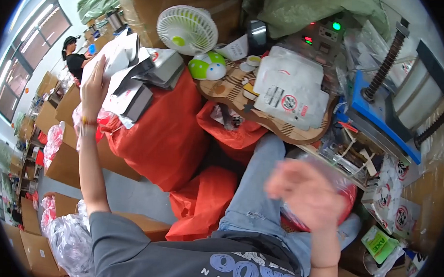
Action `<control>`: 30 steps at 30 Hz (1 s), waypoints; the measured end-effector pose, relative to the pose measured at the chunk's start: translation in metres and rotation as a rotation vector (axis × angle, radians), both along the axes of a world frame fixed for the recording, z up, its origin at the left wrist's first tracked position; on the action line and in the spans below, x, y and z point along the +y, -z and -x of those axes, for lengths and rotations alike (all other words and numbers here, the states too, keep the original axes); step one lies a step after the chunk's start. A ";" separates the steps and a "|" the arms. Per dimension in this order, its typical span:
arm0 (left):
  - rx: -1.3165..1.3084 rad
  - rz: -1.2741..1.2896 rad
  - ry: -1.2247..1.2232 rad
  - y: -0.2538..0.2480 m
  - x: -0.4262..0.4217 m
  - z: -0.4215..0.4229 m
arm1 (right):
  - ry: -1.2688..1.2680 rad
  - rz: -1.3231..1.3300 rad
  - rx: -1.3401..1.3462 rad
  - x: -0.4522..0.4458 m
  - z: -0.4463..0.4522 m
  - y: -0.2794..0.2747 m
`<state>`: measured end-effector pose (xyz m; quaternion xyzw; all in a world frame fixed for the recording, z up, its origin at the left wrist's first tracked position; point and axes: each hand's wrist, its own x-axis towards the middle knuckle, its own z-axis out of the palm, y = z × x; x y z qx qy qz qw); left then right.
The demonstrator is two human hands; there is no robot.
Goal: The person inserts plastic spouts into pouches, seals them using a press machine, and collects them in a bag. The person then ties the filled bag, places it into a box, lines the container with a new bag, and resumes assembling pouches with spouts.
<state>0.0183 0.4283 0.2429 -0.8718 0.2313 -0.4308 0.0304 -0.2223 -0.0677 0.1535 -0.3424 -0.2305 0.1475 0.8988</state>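
My left hand [95,87] is stretched out to the left, its fingers extended flat against a pile of white and grey flat packets [129,77]. The pile leans on top of a large red bag [156,127]. I cannot make out any packet gripped in that hand. My right hand [307,192] hovers over my lap, smeared by motion, so its fingers are unclear. Behind it lies something red and round under clear plastic [348,197], partly hidden. More white printed packets [293,89] lie on a wavy-edged patterned board [278,129] ahead of me.
A white fan [187,31] and a green dotted base [207,66] stand by the board. To the right is a blue-framed press-like machine [381,118] with spring-covered posts. Cardboard boxes [68,162] crowd the left, where another person [74,58] stands far back.
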 end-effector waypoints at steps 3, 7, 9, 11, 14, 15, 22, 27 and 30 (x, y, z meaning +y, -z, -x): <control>-0.092 -0.031 0.101 0.044 -0.083 0.089 | -0.151 0.049 0.146 0.035 -0.021 0.033; 0.721 -0.347 0.308 0.126 -0.194 0.188 | -0.068 -0.100 0.536 0.048 -0.016 0.080; 0.540 -0.238 0.549 0.215 -0.220 0.210 | 0.219 0.181 0.611 0.032 0.001 0.109; 0.958 -0.038 0.632 0.270 -0.247 0.227 | 0.407 0.372 0.721 0.018 0.020 0.186; 1.311 0.117 0.725 0.289 -0.251 0.236 | 0.331 0.194 0.768 -0.014 0.058 0.253; 1.102 0.315 0.631 0.311 -0.243 0.226 | 0.379 0.196 0.779 -0.016 0.069 0.261; 1.985 1.342 0.443 0.314 -0.273 0.195 | 0.402 0.523 0.589 -0.012 0.061 0.253; 1.169 0.937 0.138 0.286 -0.289 0.217 | 0.679 0.757 0.470 0.012 0.065 0.216; 1.048 0.827 -0.136 0.235 -0.322 0.220 | 0.955 0.973 0.252 0.041 0.078 0.175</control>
